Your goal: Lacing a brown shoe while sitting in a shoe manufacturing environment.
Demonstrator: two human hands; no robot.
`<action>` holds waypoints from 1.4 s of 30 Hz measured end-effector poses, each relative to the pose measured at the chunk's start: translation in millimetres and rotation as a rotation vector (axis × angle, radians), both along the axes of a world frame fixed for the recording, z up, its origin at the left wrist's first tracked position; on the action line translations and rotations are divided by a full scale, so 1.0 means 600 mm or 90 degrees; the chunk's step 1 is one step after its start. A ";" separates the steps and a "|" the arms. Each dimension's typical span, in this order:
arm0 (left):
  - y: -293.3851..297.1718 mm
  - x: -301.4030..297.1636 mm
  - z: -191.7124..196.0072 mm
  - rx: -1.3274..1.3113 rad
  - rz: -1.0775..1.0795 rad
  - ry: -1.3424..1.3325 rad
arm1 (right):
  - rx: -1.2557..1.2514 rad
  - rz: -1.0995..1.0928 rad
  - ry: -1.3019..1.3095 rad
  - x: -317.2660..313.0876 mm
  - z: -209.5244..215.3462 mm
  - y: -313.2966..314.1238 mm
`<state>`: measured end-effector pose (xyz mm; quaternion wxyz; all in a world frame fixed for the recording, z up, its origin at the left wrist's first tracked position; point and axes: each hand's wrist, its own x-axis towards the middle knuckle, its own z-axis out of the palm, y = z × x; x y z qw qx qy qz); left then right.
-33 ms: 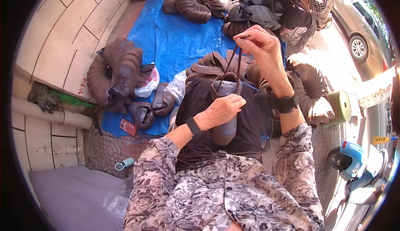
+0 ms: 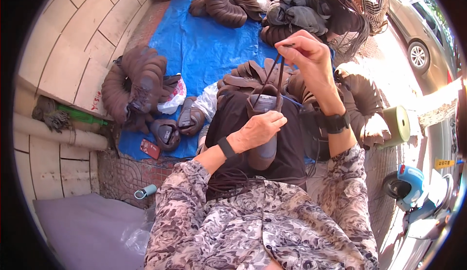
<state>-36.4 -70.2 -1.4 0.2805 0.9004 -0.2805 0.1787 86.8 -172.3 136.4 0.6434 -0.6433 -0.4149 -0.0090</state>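
On my lap, over dark cloth, lies a brown shoe upper [image 2: 262, 158] with a grey panel and a label inside its opening. My left hand [image 2: 260, 128] is closed on the upper, fingers pressed together across its middle. A dark shoelace [image 2: 280, 78] rises taut in two strands from the upper. Above it, my right hand [image 2: 304, 51] pinches the lace between thumb and fingers. Just beyond my knees rests a row of nested brown shoe uppers [image 2: 243, 78]. Two more finished-looking brown shoes [image 2: 167, 136] sit to the left.
A blue tarp [image 2: 194, 51] covers the ground ahead. Curled stacks of uppers [image 2: 138, 78] lie at left and far away, near another person in striped clothing [image 2: 372, 0]. A red phone [image 2: 150, 148], a bottle [image 2: 145, 191], a green roll [image 2: 396, 125] and a blue scooter [image 2: 411, 185] surround me.
My right hand has shifted very slightly to the right, still pinching the lace. My left hand stays on the shoe upper.
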 end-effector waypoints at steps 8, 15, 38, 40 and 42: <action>0.043 -0.008 0.061 0.140 0.032 -0.252 | -0.032 0.001 0.018 0.020 -0.014 -0.029; 0.093 0.073 0.106 0.337 0.123 -0.459 | -0.020 0.045 0.051 0.008 -0.009 -0.018; 0.079 0.075 0.000 -0.913 0.066 0.671 | -0.275 0.144 -0.434 -0.111 -0.160 -0.059; 0.063 0.060 0.009 -0.924 0.088 0.661 | -0.221 0.185 -0.249 -0.105 -0.150 -0.046; 0.072 0.050 0.010 -0.896 0.015 0.644 | -0.139 0.099 -0.171 -0.076 -0.138 -0.031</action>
